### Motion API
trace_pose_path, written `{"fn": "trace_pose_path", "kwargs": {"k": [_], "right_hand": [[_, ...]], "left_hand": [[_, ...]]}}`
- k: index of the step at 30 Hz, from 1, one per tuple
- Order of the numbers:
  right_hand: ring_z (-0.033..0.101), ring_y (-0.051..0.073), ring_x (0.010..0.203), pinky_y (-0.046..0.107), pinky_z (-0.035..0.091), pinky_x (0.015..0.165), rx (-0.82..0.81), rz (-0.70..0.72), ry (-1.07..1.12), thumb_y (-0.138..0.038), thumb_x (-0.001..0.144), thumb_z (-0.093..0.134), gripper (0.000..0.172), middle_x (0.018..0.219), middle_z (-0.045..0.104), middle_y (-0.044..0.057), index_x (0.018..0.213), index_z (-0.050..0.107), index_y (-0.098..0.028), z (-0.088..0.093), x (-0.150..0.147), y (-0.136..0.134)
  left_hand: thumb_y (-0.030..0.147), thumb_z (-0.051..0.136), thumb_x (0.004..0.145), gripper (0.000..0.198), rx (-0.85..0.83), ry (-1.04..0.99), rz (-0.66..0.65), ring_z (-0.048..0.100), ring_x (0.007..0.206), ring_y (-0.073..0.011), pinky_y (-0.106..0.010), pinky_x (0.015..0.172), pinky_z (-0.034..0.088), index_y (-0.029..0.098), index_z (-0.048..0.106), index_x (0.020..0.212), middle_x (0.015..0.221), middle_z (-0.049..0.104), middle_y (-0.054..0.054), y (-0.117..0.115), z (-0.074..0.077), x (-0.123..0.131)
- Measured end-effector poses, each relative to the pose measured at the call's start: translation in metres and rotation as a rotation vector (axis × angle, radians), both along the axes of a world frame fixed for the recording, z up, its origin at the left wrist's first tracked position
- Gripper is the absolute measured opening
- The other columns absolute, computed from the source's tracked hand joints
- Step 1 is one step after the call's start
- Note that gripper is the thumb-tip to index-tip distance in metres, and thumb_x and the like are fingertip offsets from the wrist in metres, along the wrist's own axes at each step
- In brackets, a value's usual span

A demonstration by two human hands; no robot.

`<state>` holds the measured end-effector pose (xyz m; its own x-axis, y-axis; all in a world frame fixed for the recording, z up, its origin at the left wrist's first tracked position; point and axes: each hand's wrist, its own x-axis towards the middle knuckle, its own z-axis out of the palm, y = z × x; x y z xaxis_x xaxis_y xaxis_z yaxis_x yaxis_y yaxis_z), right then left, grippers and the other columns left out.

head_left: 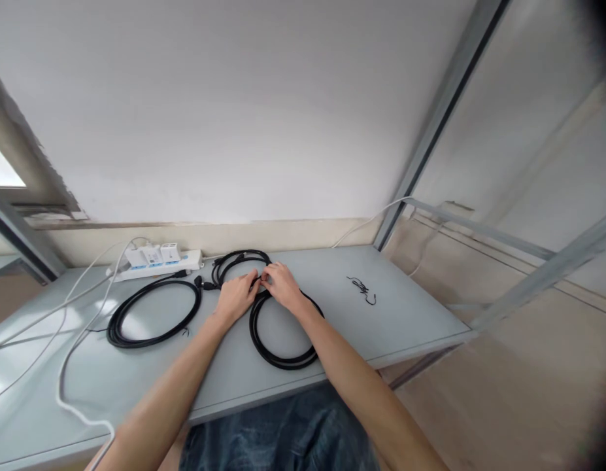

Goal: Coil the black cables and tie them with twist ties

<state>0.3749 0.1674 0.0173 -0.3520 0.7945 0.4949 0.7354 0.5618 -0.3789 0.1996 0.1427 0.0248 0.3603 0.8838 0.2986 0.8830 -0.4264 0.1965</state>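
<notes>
Two loops of black cable lie on the grey tabletop, a rear coil and a front coil. They meet under my hands. My left hand rests at that meeting point, its fingers closed in a pinch. Close against it from the right, my right hand has its thumb and fingertips pressed together too. A small dark bit shows between the fingertips, too small to name. Black plug ends lie just left of my left hand. Farther left is a separate coiled black cable with thin ties sticking out.
A white power strip with several plugged-in adapters stands by the wall, white cords trailing leftward and forward. A small tangle of thin black ties lies on the right of the grey tabletop. Metal frame posts rise at both sides.
</notes>
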Motion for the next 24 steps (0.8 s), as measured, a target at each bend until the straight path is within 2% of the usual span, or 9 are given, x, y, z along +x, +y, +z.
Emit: {"fn": "trace_pose_path", "kwargs": {"k": [6, 12, 19, 21, 24], "right_hand": [[0.063, 0.02, 0.088, 0.029, 0.045, 0.082, -0.076, 0.029, 0.092, -0.01, 0.093, 0.069, 0.012, 0.09, 0.07, 0.003, 0.092, 0.067, -0.021, -0.01, -0.004, -0.006], [0.061, 0.024, 0.094, 0.034, 0.045, 0.086, -0.051, 0.031, 0.131, -0.015, 0.098, 0.064, 0.012, 0.093, 0.072, 0.005, 0.09, 0.067, -0.023, -0.006, -0.005, -0.012], [0.059, 0.024, 0.097, 0.034, 0.047, 0.089, -0.019, 0.099, 0.192, -0.014, 0.103, 0.051, 0.022, 0.097, 0.072, 0.005, 0.093, 0.068, -0.025, -0.001, -0.003, -0.014], [0.06, 0.025, 0.1, 0.034, 0.047, 0.092, -0.008, 0.02, 0.273, -0.017, 0.104, 0.05, 0.022, 0.098, 0.072, 0.006, 0.095, 0.068, -0.025, 0.002, -0.001, -0.013], [0.06, 0.025, 0.103, 0.036, 0.045, 0.095, 0.035, -0.274, 0.432, -0.021, 0.105, 0.049, 0.02, 0.102, 0.071, 0.009, 0.1, 0.068, -0.023, 0.009, 0.01, -0.01]], "left_hand": [[0.036, 0.041, 0.106, 0.023, -0.01, -0.05, 0.035, 0.074, 0.093, -0.0264, -0.03, 0.07, 0.044, 0.025, 0.059, 0.114, 0.094, 0.077, -0.006, 0.003, -0.004, -0.003], [0.037, 0.044, 0.105, 0.021, -0.022, -0.075, 0.074, 0.074, 0.091, -0.0256, -0.03, 0.067, 0.042, 0.025, 0.06, 0.11, 0.094, 0.077, -0.005, 0.005, -0.007, -0.003], [0.042, 0.036, 0.108, 0.035, -0.018, -0.045, 0.089, 0.074, 0.087, -0.0244, -0.029, 0.067, 0.042, 0.025, 0.066, 0.101, 0.09, 0.077, -0.006, -0.001, -0.005, -0.003], [0.047, 0.036, 0.108, 0.039, -0.013, -0.042, 0.104, 0.074, 0.088, -0.0246, -0.029, 0.069, 0.043, 0.024, 0.068, 0.106, 0.09, 0.078, -0.007, -0.001, -0.006, -0.004], [0.054, 0.038, 0.106, 0.047, -0.028, -0.034, 0.129, 0.076, 0.09, -0.0265, -0.03, 0.072, 0.047, 0.024, 0.063, 0.133, 0.092, 0.079, -0.008, 0.0, -0.009, -0.005]]}}
